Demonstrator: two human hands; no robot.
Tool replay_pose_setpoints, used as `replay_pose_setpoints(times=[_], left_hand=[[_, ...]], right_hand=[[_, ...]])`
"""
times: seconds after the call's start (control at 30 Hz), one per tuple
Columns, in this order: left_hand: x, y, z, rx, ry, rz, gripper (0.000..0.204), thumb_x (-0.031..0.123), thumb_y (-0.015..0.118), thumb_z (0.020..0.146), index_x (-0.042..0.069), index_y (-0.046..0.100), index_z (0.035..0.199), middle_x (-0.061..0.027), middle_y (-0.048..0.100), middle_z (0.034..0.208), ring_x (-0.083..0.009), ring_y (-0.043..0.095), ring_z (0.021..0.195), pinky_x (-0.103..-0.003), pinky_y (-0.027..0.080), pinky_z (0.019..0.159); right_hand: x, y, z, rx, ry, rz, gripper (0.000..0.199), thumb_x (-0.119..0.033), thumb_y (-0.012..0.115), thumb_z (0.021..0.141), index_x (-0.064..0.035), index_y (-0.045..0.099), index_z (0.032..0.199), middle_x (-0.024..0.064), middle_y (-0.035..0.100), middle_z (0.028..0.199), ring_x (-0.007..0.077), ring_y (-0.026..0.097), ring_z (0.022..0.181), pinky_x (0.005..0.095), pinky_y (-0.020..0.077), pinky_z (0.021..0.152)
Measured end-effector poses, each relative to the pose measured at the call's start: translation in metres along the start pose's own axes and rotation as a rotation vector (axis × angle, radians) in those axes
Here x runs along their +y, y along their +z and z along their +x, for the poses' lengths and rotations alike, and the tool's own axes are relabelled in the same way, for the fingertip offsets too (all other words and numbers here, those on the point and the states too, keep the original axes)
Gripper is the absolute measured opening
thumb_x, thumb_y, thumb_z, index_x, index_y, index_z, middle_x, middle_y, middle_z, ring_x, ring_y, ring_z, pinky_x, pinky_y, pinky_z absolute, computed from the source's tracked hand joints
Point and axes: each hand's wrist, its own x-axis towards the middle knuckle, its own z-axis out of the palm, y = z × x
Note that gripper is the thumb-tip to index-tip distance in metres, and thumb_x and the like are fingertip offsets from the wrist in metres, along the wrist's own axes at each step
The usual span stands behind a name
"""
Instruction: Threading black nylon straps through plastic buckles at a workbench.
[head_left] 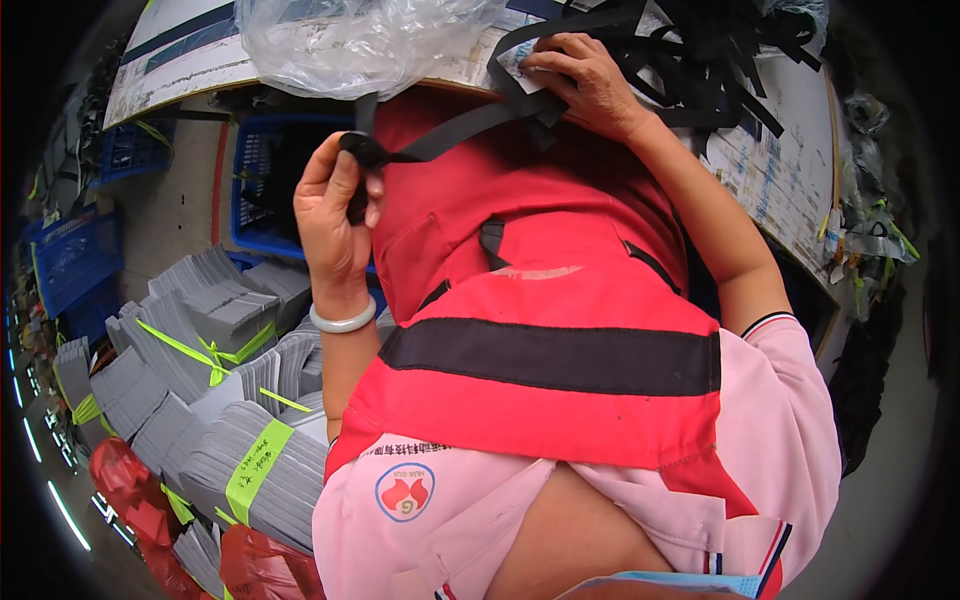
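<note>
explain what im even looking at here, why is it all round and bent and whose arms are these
This is a single picture from a wide fisheye camera worn on a person's head, looking down at their own body and hands. That lens is why straight edges bow toward the rim. There is no machine, only two bare hands. The left hand, with a pale bangle on the wrist, pinches the bunched end of a black strap. The right hand presses the other part of that strap onto the worktable, beside a loose pile of black straps and a clear plastic bag. The person wears a red apron over a pink shirt. Down on the left lie bundles of grey pieces tied with green bands, and a blue crate.
</note>
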Motion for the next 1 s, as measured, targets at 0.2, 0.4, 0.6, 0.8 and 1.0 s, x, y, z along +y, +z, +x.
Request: replay_pose_setpoints(times=[0.2,0.4,0.6,0.8,1.0], left_hand=[[0.077,-0.099,-0.047,0.171,0.154,0.043,0.026,0.013,0.059,0.096,0.002,0.06,0.119,-0.0153,0.067,0.1,-0.011,0.054,0.061,-0.017,0.04,0.045],[0.043,-0.193,-0.048,0.844,0.11,0.099,0.031,0.007,0.055,0.096,-0.002,0.05,0.126,-0.0155,0.063,0.107,-0.0216,0.062,0.09,-0.03,0.053,0.071],[-0.049,-0.13,-0.029,0.422,-0.211,-0.299,0.031,-0.014,0.052,0.087,-0.005,0.051,0.117,-0.021,0.057,0.119,-0.0345,0.054,0.118,-0.044,0.041,0.109],[-0.049,-0.022,-0.007,0.212,-0.326,-0.12,0.031,-0.007,0.052,0.091,-0.004,0.051,0.122,-0.0214,0.056,0.123,-0.0347,0.051,0.122,-0.043,0.044,0.106],[-0.055,-0.005,0.0,-0.026,-0.377,-0.266,0.041,-0.017,0.044,0.083,-0.011,0.051,0.123,-0.0221,0.054,0.126,-0.0302,0.052,0.121,-0.037,0.043,0.108]], right_hand=[[0.025,0.003,-0.003,0.049,0.093,0.013,0.019,-0.024,0.071,0.082,-0.0187,0.07,0.1,0.0036,0.061,0.107,0.0244,0.056,0.103,0.0364,0.0437,0.092],[0.01,-0.011,0.002,0.067,0.065,0.093,0.022,-0.02,0.071,0.082,-0.0137,0.069,0.103,0.0051,0.061,0.111,0.0248,0.056,0.107,0.0366,0.0441,0.094],[-0.043,-0.055,-0.006,-0.309,0.054,0.094,0.04,-0.014,0.073,0.079,-0.0156,0.062,0.118,0.0068,0.054,0.126,0.0284,0.048,0.118,0.0392,0.0397,0.101],[-0.036,-0.043,-0.034,-0.208,0.212,0.03,0.046,-0.011,0.075,0.075,-0.013,0.062,0.119,0.0069,0.055,0.126,0.0287,0.049,0.117,0.0387,0.0405,0.101],[-0.033,-0.024,-0.055,0.046,0.243,0.181,0.023,-0.004,0.073,0.077,-0.0088,0.07,0.099,0.0059,0.065,0.103,0.0245,0.06,0.096,0.0323,0.0509,0.081]])
